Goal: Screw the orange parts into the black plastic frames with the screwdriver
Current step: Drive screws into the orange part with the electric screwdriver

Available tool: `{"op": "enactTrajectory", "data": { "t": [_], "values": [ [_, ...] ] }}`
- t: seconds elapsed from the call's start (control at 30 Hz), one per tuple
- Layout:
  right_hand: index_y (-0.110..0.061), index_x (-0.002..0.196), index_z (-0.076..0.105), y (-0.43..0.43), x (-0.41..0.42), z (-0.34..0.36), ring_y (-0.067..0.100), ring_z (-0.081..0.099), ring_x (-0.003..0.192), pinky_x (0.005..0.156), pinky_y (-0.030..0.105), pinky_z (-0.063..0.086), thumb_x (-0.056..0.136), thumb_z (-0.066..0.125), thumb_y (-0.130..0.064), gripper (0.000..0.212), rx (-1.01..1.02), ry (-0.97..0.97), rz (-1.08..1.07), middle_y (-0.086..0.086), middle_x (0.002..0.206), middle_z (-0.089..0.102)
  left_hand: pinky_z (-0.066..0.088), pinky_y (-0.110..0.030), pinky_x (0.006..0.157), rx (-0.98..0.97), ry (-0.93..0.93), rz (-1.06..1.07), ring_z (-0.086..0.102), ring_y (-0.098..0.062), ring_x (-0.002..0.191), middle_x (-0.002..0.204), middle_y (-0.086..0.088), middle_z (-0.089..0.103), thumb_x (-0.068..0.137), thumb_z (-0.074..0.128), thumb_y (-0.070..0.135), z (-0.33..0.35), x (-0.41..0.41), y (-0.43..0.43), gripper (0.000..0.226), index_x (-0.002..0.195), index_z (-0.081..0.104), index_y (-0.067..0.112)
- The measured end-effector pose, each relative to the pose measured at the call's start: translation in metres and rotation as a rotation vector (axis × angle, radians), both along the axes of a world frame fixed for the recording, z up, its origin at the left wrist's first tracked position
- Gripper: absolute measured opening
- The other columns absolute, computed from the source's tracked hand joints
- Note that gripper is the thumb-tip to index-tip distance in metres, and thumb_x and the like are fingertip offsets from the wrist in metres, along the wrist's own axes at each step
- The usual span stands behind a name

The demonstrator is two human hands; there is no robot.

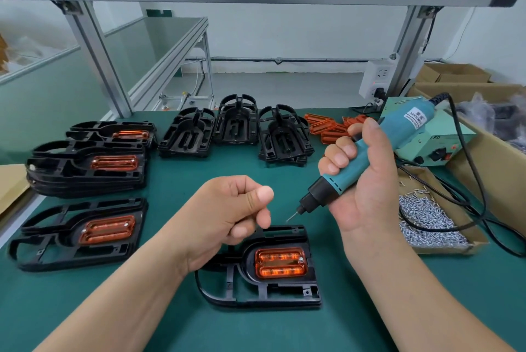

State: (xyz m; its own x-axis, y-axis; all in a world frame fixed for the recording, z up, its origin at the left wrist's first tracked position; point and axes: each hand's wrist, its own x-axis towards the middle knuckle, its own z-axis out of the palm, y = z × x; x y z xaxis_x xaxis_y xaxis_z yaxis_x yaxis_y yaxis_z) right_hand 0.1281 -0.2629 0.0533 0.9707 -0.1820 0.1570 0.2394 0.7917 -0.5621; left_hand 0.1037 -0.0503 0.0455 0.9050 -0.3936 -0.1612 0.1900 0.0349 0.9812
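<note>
The right hand has its grip wrapped round the teal screwdriver, tilted so the bit aims down toward the black frame. The frame lies on the green surface close before the person, with the orange part seated in its recess. The left hand hovers above it with fingers curled; whether that grip pinches a screw I cannot tell. Loose screws lie handy to the right.

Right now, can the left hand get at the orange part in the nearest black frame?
Probably yes: the left hand hovers just above that frame, nothing covers the orange part, and the screwdriver is held clear.
</note>
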Motion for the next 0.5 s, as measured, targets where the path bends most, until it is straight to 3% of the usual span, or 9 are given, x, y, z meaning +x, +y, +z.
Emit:
{"op": "enactTrajectory", "data": {
  "t": [0.13, 0.23, 0.37, 0.5],
  "values": [
    [-0.017, 0.09, 0.058, -0.0002, -0.0009, 0.0029, 0.008, 0.045, 0.056, 0.052, 0.021, 0.044, 0.103, 0.06, -0.031, 0.02, 0.016, -0.016, -0.009, -0.005, 0.069, 0.044, 0.027, -0.018, 0.044, 0.03, -0.023, 0.007, 0.036, -0.01, 0.047, 0.074, -0.01, 0.068, 0.09, 0.081, 0.035, -0.0008, -0.0007, 0.0, 0.025, 0.084, 0.072, 0.013],
    [-0.017, 0.091, 0.057, -0.0018, -0.002, 0.0041, 0.008, 0.044, 0.058, 0.054, 0.021, 0.043, 0.103, 0.06, -0.033, 0.02, 0.031, -0.045, -0.009, -0.006, 0.07, 0.044, 0.032, -0.016, 0.047, 0.071, -0.037, -0.081, 0.04, -0.009, 0.054, 0.089, -0.008, 0.075, 0.097, 0.073, 0.026, -0.0002, -0.0027, 0.001, 0.014, 0.098, 0.081, 0.015],
    [-0.017, 0.092, 0.056, -0.0025, -0.0017, 0.0055, 0.007, 0.043, 0.058, 0.055, 0.021, 0.042, 0.102, 0.061, -0.034, 0.02, 0.049, -0.063, -0.005, -0.006, 0.07, 0.043, 0.034, -0.016, 0.05, 0.214, -0.094, -0.17, 0.04, -0.007, 0.056, 0.109, -0.005, 0.08, 0.105, 0.06, 0.01, -0.0003, -0.006, 0.0012, 0.027, 0.112, 0.079, 0.027],
    [-0.017, 0.092, 0.057, -0.0018, -0.0023, 0.0066, 0.007, 0.044, 0.058, 0.055, 0.021, 0.042, 0.101, 0.063, -0.035, 0.02, 0.044, -0.061, -0.003, -0.006, 0.07, 0.044, 0.034, -0.015, 0.049, 0.247, -0.127, -0.22, 0.038, -0.008, 0.053, 0.11, -0.003, 0.08, 0.106, 0.058, 0.01, 0.0017, -0.0085, -0.001, 0.023, 0.118, 0.072, 0.023]
  ]
}}
